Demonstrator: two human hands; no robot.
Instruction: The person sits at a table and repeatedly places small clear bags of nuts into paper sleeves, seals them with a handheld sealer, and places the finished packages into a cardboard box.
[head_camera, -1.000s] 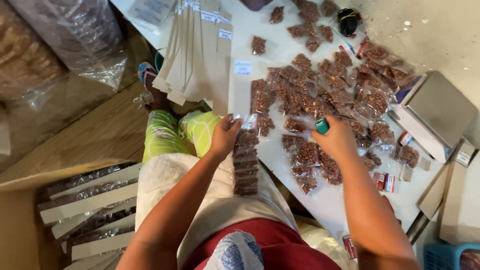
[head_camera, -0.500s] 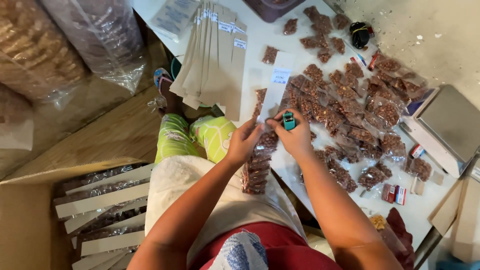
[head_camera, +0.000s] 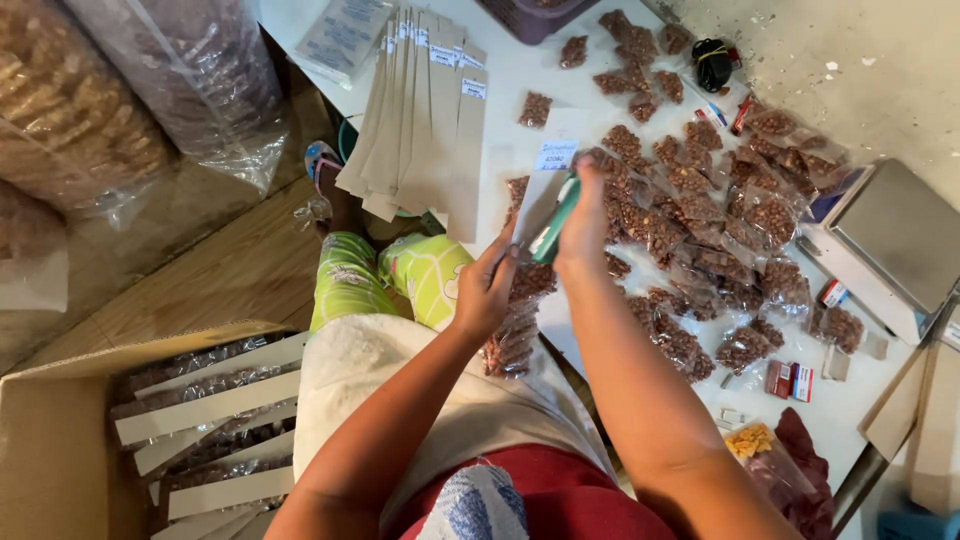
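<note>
Stapler (head_camera: 556, 220), green and slim, sits clamped in the right hand (head_camera: 583, 225), its long axis slanting from lower left to upper right, nose aimed at the pale card header (head_camera: 548, 185) that stands up from the strip of nut packets (head_camera: 515, 320). The right fingers are wrapped tight around the tool. The left hand (head_camera: 487, 290) is just below and left of it, fingers narrowed into a pinch on the top of the strip, close under the card; exactly how much they grip is hidden by the hand's back. The strip hangs down from that pinch along the near edge of the table (head_camera: 520, 75), over the person's lap, its long axis running toward the body. So the card lies directly between the two hands, touching the left and at the stapler's mouth. Loose filled packets (head_camera: 700, 230) spread across the table's middle, well right of the hands. A fan of blank card headers (head_camera: 420, 120) lies at the far left corner.
</note>
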